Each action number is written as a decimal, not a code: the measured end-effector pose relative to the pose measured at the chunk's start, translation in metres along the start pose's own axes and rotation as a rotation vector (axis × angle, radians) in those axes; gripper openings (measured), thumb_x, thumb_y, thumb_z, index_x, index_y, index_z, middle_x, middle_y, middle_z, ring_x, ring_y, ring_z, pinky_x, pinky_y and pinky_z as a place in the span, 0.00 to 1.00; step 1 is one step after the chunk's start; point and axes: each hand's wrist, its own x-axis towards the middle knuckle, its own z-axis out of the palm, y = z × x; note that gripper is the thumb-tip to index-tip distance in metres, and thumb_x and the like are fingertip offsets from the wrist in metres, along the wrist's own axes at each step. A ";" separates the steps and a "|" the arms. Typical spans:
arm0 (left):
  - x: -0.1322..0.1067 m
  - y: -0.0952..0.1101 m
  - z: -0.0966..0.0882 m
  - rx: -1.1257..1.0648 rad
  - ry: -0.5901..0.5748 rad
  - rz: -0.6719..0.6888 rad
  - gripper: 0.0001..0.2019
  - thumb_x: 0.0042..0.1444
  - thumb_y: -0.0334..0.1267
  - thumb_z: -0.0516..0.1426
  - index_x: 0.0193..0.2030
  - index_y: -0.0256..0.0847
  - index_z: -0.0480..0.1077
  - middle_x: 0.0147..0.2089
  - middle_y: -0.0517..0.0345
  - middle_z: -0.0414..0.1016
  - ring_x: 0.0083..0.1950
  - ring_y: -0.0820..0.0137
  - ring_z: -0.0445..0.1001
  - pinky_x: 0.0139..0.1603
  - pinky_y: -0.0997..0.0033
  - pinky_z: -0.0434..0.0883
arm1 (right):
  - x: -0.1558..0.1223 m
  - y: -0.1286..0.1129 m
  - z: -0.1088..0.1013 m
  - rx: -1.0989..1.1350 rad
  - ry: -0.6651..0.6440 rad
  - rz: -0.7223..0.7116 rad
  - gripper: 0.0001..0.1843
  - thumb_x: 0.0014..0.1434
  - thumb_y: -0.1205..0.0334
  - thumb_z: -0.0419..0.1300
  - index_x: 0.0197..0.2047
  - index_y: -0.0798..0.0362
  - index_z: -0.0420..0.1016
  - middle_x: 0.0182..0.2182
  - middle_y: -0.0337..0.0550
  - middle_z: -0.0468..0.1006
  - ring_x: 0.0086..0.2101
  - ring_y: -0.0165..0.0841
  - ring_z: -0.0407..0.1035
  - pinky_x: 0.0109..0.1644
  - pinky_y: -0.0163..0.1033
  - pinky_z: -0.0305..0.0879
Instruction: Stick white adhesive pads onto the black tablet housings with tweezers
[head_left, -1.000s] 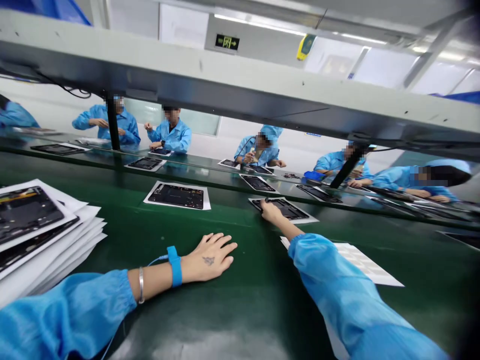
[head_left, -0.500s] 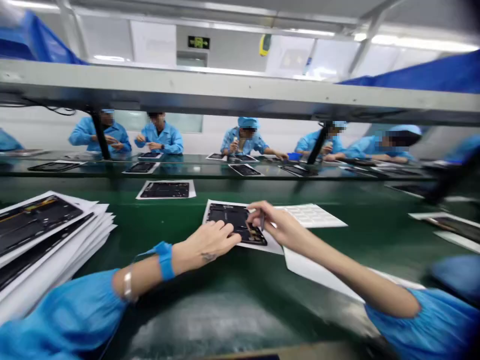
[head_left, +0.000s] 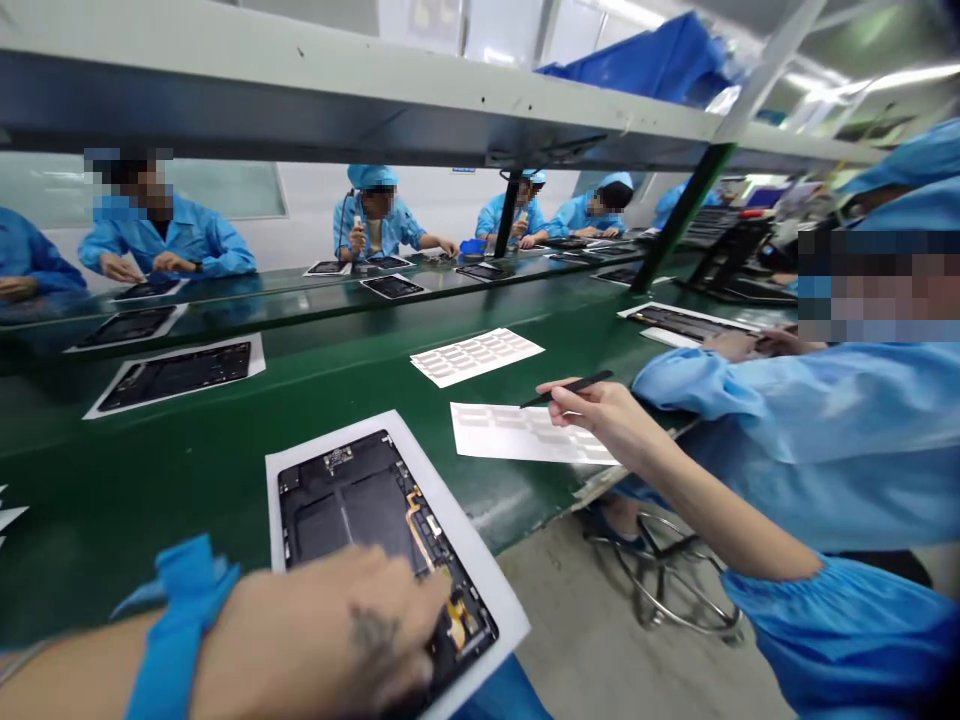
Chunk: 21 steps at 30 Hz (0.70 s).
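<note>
My left hand (head_left: 322,630) rests over the lower part of an open tablet housing (head_left: 375,510). It is blurred and its fingertips are hidden, so its grip cannot be made out. Black inside, the housing shows an orange flex cable and gold parts along its right side, and lies on a white sheet (head_left: 491,590). Off to the right, my right hand (head_left: 592,410) is closed around black tweezers (head_left: 577,385). Their tip points left, above a white sheet of pale stickers (head_left: 487,430) on the bench; contact cannot be told.
Another sticker sheet (head_left: 480,355) lies farther back on the green bench (head_left: 330,375). A second tablet housing (head_left: 180,375) sits at left. Close on my right a co-worker's sleeve (head_left: 697,385) reaches onto the bench. Overhead runs a long shelf (head_left: 375,100); a stool (head_left: 667,580) stands below.
The view has swung right and the tablet housing appears nearer. My right hand has left the housing for the sticker sheet, tweezers still held. My left hand remains at the housing.
</note>
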 end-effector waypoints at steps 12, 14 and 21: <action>0.197 -0.105 0.023 -0.195 0.117 0.337 0.25 0.70 0.53 0.45 0.71 0.51 0.56 0.76 0.56 0.43 0.76 0.53 0.40 0.72 0.47 0.46 | 0.024 0.028 -0.003 -0.085 -0.071 0.116 0.30 0.45 0.35 0.68 0.37 0.54 0.80 0.32 0.48 0.83 0.35 0.37 0.75 0.44 0.40 0.68; 0.200 -0.107 0.030 -0.235 0.106 0.340 0.25 0.70 0.54 0.43 0.71 0.54 0.54 0.76 0.57 0.42 0.76 0.54 0.40 0.72 0.46 0.46 | 0.025 0.028 -0.007 -0.094 -0.119 0.137 0.30 0.45 0.35 0.69 0.38 0.54 0.79 0.33 0.49 0.84 0.36 0.37 0.75 0.44 0.40 0.68; 0.205 -0.108 0.042 -0.225 0.166 0.352 0.25 0.71 0.54 0.39 0.71 0.56 0.54 0.76 0.54 0.42 0.76 0.54 0.41 0.71 0.45 0.46 | 0.030 0.022 -0.006 -0.170 -0.096 0.235 0.23 0.50 0.40 0.68 0.34 0.54 0.77 0.30 0.46 0.83 0.32 0.34 0.74 0.40 0.39 0.68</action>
